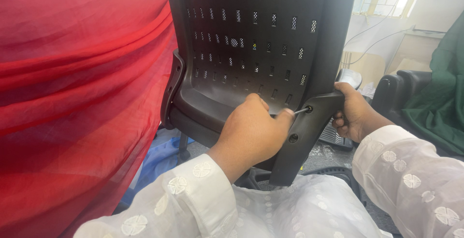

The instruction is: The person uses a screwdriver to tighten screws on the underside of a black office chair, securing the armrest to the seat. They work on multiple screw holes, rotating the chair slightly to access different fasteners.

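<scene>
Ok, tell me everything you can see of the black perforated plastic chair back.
The black perforated plastic chair back stands roughly upright, its matte panel pierced by rows of small slots. A curved lip runs along its lower edge, and a black support arm with two round holes crosses its lower right. The left hand pushes a thin metal tool into the upper hole; the right hand grips the arm's top. Red fabric hangs beside it.

Black perforated chair back [251, 40] upright; metal key [302, 110] in its bracket

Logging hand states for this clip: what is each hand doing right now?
Left hand: closed around a thin metal tool set in the chair bracket's upper hole.
Right hand: closed, gripping the bracket's top edge.
</scene>
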